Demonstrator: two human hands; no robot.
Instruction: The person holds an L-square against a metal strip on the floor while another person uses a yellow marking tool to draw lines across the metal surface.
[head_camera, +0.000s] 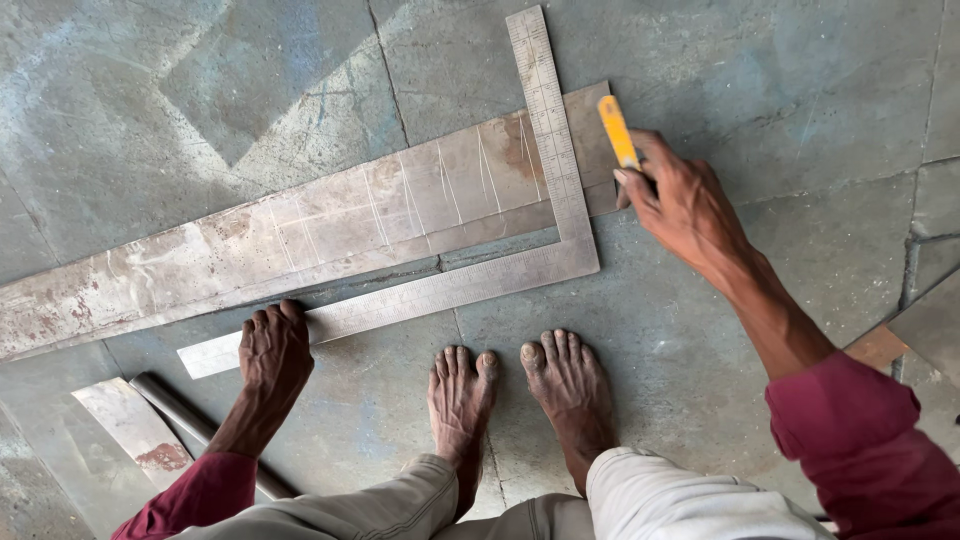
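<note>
— Where the steel square (560, 200) crosses the long metal strip (300, 235), what is the right hand (680, 200) doing?

— It is closed around a yellow marker (617, 130), thumb and fingers pinched on its lower part, with the yellow end sticking up past the knuckles. The hand sits just beside the outer edge of the square's upright arm, at the right end of the strip.

— And the square itself?

— It lies flat on the stone floor (780, 80). One arm runs up across the strip near its right end; the other runs down and left along the strip's near edge, just beside it. The corner sits a little above the person's bare feet (520, 390).

— What about the left hand (272, 345)?

— Palm down, fingers mostly flat and together, pressing on the far left part of the square's long arm. It grips nothing; it only rests on the steel.

— Describe the strip.

— Grey, rust-spotted, lying slanted from lower left to upper right. Several thin scratched lines cross it on the right half, left of the square's upright arm.

— Anything else around?

— At lower left a short metal offcut (130, 425) with a rust patch lies beside a thin pipe (190, 420), both near the left forearm. At the right edge, behind the right arm, another flat piece (925, 320) shows. The person wears dark red sleeves (860, 440) and light trousers (640, 500).
</note>
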